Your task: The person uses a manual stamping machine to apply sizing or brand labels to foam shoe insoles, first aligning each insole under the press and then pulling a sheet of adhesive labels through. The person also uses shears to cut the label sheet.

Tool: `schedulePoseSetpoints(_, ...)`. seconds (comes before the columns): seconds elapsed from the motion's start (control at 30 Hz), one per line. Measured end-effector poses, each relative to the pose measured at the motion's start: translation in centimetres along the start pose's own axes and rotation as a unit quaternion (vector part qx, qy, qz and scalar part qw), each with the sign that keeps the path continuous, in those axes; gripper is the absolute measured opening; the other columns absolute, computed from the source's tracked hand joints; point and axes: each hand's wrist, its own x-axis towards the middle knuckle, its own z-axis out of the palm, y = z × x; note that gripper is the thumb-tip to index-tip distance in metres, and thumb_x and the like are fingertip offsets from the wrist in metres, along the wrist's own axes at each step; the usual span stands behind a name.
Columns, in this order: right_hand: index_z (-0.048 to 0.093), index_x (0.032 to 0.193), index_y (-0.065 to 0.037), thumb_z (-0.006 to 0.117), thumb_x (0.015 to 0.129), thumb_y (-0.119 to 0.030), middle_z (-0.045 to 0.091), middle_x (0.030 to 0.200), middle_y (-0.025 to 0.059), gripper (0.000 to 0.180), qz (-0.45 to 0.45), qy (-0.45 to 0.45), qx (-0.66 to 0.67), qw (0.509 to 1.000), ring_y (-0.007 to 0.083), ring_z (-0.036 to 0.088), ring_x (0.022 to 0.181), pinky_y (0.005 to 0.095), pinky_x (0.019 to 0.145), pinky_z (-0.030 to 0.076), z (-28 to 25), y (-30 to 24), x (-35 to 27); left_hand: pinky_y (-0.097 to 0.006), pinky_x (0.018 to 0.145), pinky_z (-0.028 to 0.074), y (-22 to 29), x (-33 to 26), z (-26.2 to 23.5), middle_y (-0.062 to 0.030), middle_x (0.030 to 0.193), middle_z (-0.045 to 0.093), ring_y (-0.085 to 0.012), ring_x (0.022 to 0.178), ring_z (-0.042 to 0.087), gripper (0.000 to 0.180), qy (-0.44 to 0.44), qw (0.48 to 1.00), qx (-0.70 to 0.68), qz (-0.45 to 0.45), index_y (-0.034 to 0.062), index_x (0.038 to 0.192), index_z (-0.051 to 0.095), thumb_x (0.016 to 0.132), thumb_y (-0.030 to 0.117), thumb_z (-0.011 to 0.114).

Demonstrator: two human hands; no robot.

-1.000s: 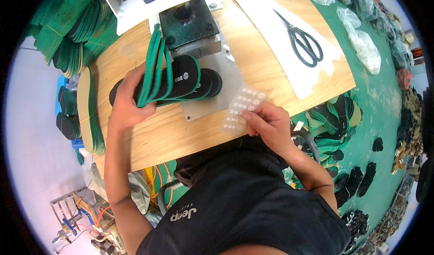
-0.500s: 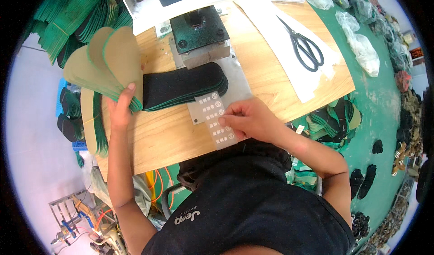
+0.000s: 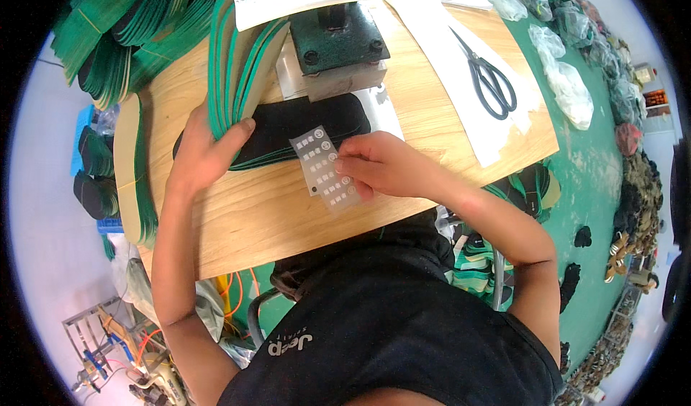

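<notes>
My left hand is closed around a fanned bunch of insoles, beige on one face with green edges, stood up on end. Between the fingertips and thumb of my right hand is a translucent label sheet with rows of small white prints. Flat on the wooden table lies a stack of black insoles; part of it sits behind my left hand, and the sheet overlaps its near edge. Just beyond that stack is a press head, a dark bolted plate over a metal block.
Black-handled scissors rest on white paper at the right. A tied insole bundle stands at the table's left edge, with more green insole piles at the far left. Plastic bags lie on the green floor.
The insole bunch in my left hand has turned from showing its broad beige faces to standing edge-on, closer to the press. My right hand and the label sheet have shifted slightly.
</notes>
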Motion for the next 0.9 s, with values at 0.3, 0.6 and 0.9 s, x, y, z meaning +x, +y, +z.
schedulePoseSetpoints(0.3, 0.056, 0.085, 0.001, 0.054, 0.089, -0.014, 0.057, 0.074, 0.0216, 0.015, -0.216, 0.204, -0.206, 0.932, 0.0408, 0.056, 0.071, 0.0411, 0.061, 0.043, 1.5, 1.6, 0.5, -0.035, 0.069, 0.044, 0.9, 1.2, -1.0, -0.0149, 0.072, 0.057, -0.0228, 0.067, 0.051, 0.032, -0.070, 0.996, 0.057, 0.008, -0.0033, 0.093, 0.054, 0.075, 0.021, 0.062)
schedulePoseSetpoints(0.6, 0.055, 0.083, 0.000, 0.052, 0.094, -0.019, 0.057, 0.059, 0.0103, 0.023, -0.037, 0.091, 0.010, 0.995, 0.0179, 0.055, 0.047, 0.0287, 0.044, 0.040, 0.8, 0.3, -0.4, -0.031, 0.065, 0.042, 0.1, 0.2, -0.8, -0.0095, 0.071, 0.056, -0.0161, 0.067, 0.049, 0.029, -0.039, 0.999, 0.021, 0.026, -0.0026, 0.092, 0.056, 0.074, 0.019, 0.064)
schedulePoseSetpoints(0.9, 0.056, 0.083, -0.001, 0.046, 0.098, -0.023, 0.059, 0.059, 0.0081, 0.028, 0.064, 0.103, 0.228, 0.966, 0.0128, 0.054, 0.041, 0.0216, 0.037, 0.040, -0.3, 0.5, 1.0, -0.031, 0.063, 0.042, -0.1, -0.2, -0.2, -0.0097, 0.069, 0.056, -0.0166, 0.064, 0.048, 0.030, -0.009, 0.999, -0.012, 0.039, -0.0034, 0.095, 0.056, 0.073, 0.015, 0.064)
